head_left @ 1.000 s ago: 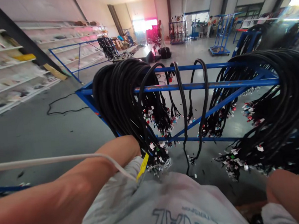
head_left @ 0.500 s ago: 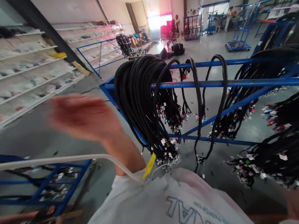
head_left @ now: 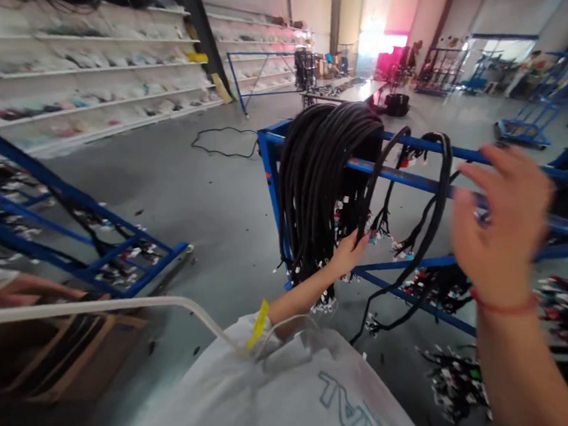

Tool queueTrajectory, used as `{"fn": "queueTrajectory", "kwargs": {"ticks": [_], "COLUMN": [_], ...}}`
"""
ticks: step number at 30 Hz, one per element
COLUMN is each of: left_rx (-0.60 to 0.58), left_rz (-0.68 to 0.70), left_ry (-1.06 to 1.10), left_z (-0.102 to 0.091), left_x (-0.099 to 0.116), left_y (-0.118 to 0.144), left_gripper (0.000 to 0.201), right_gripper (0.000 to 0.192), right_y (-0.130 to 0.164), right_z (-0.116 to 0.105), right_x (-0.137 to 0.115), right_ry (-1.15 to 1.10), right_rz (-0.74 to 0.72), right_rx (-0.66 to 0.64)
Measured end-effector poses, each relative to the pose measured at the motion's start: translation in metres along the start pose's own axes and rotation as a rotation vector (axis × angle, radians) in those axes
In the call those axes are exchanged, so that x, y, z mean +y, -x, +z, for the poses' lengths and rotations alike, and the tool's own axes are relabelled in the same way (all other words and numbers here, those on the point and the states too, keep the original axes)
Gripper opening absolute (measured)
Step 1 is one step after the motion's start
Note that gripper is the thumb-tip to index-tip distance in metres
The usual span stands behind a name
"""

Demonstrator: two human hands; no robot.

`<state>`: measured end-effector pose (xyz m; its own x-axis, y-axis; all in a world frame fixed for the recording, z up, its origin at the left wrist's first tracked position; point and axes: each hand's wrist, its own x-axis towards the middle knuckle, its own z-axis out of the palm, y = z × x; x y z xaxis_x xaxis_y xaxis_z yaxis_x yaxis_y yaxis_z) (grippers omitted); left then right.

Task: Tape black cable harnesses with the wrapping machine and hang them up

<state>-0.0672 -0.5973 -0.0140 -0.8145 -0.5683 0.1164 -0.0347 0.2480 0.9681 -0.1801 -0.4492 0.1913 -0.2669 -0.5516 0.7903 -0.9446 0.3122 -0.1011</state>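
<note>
Black wire harnesses hang in a thick bundle over the blue rack's near end, connectors dangling at their lower ends. My left hand is at the bundle's right side, its fingers closed on one hanging harness strand below the front rail. Two loosely draped harnesses loop over the rails further right. Beside them, my right hand, with a red cord at the wrist, is raised in front of the rails. Its fingers are spread and hold nothing; it is slightly blurred.
The blue rack runs off to the right. More harnesses hang low there. Another blue rack and a cardboard box stand left, near another person's arm. Stocked shelves line the wall; a cable lies on the floor.
My left hand has come from the space left of the rack to a hanging harness. My right hand has risen from the lower right corner to the rails. The view has swung left.
</note>
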Motion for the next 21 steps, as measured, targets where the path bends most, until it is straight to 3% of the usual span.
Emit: {"fn": "queueTrajectory", "kwargs": {"ticks": [4, 6, 8, 10, 14, 17, 19, 21], "left_rx": [-0.049, -0.052, -0.064, -0.082, -0.101, -0.069, -0.006, 0.047], "left_rz": [-0.152, -0.209, -0.245, -0.253, -0.219, -0.095, 0.003, 0.036], "left_ry": [0.055, 0.01, -0.026, -0.048, -0.04, 0.102, 0.29, 0.499], "left_z": [0.009, 0.002, -0.012, -0.028, -0.049, -0.051, -0.044, -0.032], "left_x": [-0.01, -0.019, -0.027, -0.03, -0.017, 0.01, 0.035, 0.057], "left_y": [0.033, 0.044, 0.049, 0.049, 0.03, 0.002, -0.018, -0.033], "left_gripper": [0.042, 0.043, 0.044, 0.044, 0.042, 0.04, 0.041, 0.042], "right_gripper": [0.035, 0.037, 0.035, 0.031, 0.032, 0.029, 0.028, 0.033], "right_y": [0.001, 0.013, 0.03, 0.047, 0.078, 0.096, 0.105, 0.113], "right_z": [0.049, 0.049, 0.024, -0.018, -0.091, -0.102, -0.092, -0.076], "right_x": [0.011, 0.04, 0.081, 0.126, 0.191, 0.19, 0.164, 0.125], "right_ry": [0.153, 0.213, 0.285, 0.371, 0.492, 0.439, 0.414, 0.356], "right_rz": [0.004, 0.029, 0.099, 0.23, 0.541, 0.676, 0.659, 0.551], "right_rx": [-0.243, -0.304, -0.306, -0.262, -0.096, -0.051, -0.022, -0.04]}}
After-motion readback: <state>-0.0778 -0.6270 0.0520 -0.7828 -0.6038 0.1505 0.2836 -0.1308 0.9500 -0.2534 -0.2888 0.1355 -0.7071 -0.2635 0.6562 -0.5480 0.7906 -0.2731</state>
